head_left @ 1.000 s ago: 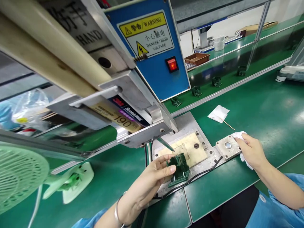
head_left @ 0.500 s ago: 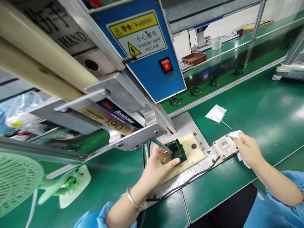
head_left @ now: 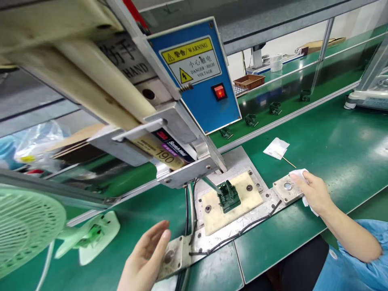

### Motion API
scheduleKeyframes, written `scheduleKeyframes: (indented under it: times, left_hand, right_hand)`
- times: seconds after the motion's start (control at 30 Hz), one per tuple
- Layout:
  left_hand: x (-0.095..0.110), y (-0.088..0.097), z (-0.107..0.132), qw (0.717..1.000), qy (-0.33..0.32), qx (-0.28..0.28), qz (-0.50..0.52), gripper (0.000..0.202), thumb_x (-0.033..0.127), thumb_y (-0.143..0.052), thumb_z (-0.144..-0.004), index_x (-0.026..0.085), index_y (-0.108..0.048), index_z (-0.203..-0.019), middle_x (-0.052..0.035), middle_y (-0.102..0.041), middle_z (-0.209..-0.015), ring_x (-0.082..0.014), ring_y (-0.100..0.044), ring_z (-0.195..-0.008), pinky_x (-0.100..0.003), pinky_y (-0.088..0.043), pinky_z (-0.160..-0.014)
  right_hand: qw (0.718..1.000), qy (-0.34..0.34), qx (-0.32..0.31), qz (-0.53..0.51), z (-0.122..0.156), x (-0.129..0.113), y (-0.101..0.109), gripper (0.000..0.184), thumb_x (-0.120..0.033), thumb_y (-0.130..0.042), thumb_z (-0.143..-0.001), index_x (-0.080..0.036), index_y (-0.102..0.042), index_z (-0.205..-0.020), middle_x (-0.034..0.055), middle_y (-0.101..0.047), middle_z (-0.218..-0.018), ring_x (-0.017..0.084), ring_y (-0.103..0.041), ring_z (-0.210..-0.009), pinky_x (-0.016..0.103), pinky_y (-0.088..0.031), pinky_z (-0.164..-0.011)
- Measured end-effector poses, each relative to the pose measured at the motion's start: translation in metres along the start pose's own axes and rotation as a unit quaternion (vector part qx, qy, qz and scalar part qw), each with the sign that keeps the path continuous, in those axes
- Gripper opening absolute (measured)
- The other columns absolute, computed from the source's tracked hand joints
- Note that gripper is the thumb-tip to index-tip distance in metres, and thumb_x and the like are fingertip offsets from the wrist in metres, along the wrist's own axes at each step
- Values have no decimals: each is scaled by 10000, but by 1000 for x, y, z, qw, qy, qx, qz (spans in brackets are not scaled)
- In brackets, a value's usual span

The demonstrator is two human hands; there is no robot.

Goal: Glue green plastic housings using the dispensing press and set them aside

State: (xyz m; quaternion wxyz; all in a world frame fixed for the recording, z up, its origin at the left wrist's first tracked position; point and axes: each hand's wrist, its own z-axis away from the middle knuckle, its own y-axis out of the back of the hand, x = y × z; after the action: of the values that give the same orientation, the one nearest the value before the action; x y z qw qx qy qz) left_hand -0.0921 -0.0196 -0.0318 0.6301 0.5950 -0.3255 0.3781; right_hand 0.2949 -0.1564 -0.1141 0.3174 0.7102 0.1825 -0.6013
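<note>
A small dark green part (head_left: 228, 197) sits on the cream fixture plate (head_left: 239, 202) under the press head's metal tip (head_left: 212, 185). My left hand (head_left: 144, 258) is open, fingers stretched out, its tips by the round button (head_left: 169, 256) on the left metal block. My right hand (head_left: 313, 192) rests on a white cloth (head_left: 298, 174), fingers curled over it, beside the right metal block with its round button (head_left: 287, 186).
A blue press housing (head_left: 197, 76) with a high-voltage warning label and lit red switch stands behind. A green fan (head_left: 27, 226) is at the left. Several green parts (head_left: 251, 119) ride the far conveyor; a white wipe and a stick (head_left: 277, 148) lie on the mat.
My left hand set the green part on the cream plate under the tip, let go and drew back to the left button block. The right hand stayed put.
</note>
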Motion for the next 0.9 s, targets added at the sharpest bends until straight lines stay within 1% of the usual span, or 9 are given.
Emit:
scheduleKeyframes:
  times: [0.07,0.1,0.2,0.23,0.37,0.5,0.63,0.77,0.9]
  left_hand:
    - [-20,1,6,995,66,-37,70,615,636,-774,-651,227,-655,-1094,-88,-681,-1199,-280,-620,-1110,-253,-542,-747]
    - [-28,-1,8,991,83,-40,97,633,640,-778,-648,224,-645,-1106,-81,-690,-1179,-242,-646,-1032,-223,-538,-722]
    - [-38,-11,13,984,79,-2,162,649,615,-796,-650,222,-631,-1139,-64,-704,-1125,-174,-658,-869,-189,-531,-682]
    - [-38,-14,13,983,73,5,171,650,599,-811,-638,220,-638,-1137,-60,-706,-1109,-167,-656,-844,-186,-530,-666]
    - [-35,-15,11,973,83,-9,215,654,543,-873,-568,201,-665,-1084,-48,-717,-1024,-156,-653,-792,-182,-529,-644]
    - [-36,-14,10,969,84,-14,230,606,528,-880,-556,173,-681,-1006,-44,-719,-919,-148,-639,-710,-185,-515,-597]
    - [-37,-14,11,971,79,-20,225,592,526,-877,-556,164,-681,-982,-42,-711,-848,-140,-618,-656,-186,-495,-559]
    - [-38,-12,10,971,82,-26,222,606,533,-873,-559,164,-670,-995,-35,-705,-817,-141,-608,-638,-188,-487,-550]
    - [-38,-14,13,969,75,-23,233,600,518,-875,-569,169,-665,-1009,-35,-705,-865,-132,-612,-657,-178,-498,-575]
  right_hand:
    - [999,5,-12,43,-1,-3,1,566,-661,-667,-757,-219,-357,-585,-30,-407,-565,142,-376,-540,248,-314,-478]
    - [998,4,-16,58,-1,-4,1,561,-653,-676,-744,-220,-358,-583,-30,-416,-562,141,-376,-538,248,-318,-476]
    - [997,6,-21,70,-2,-5,4,546,-610,-702,-723,-223,-348,-571,-32,-414,-546,136,-372,-523,242,-321,-454]
    - [997,7,-22,69,-3,-5,5,541,-591,-715,-719,-226,-346,-566,-32,-410,-541,134,-370,-514,241,-317,-441]
    - [998,5,-14,63,-1,-9,6,517,-554,-742,-708,-233,-367,-558,-30,-408,-526,133,-383,-483,243,-321,-411]
    - [998,22,6,62,2,-14,4,507,-584,-718,-711,-231,-394,-547,-20,-428,-518,142,-406,-484,248,-341,-416]
    - [998,30,9,56,3,-13,3,521,-612,-712,-706,-231,-393,-548,-18,-432,-516,143,-402,-488,252,-334,-420]
    - [997,30,4,65,1,-7,5,518,-607,-717,-723,-229,-401,-565,-26,-429,-525,139,-395,-492,249,-333,-426]
    - [996,27,-7,81,0,-6,6,520,-614,-706,-741,-229,-403,-564,-25,-431,-526,142,-408,-493,249,-336,-427]
